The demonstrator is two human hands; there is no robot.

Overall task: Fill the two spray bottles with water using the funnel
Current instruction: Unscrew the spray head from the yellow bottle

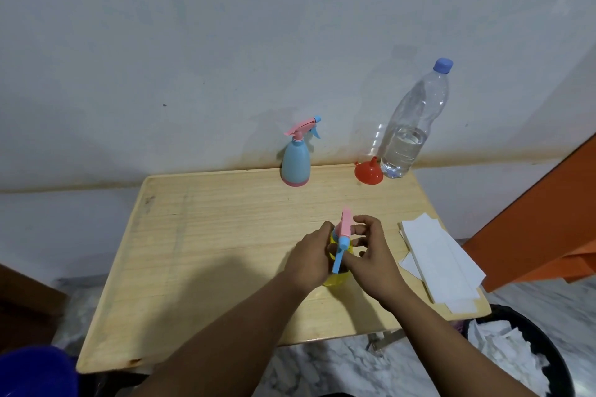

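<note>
Yellow spray bottle (335,279) upright, nozzle toward camera; left hand (309,259) grips body, right hand (371,255) grips sprayer head (342,235)

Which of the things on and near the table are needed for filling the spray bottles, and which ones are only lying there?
Needed: yellow spray bottle in both hands, blue spray bottle, red funnel, water bottle.

Only lying there: white paper sheets, black bin with crumpled paper, blue object at bottom left.
</note>
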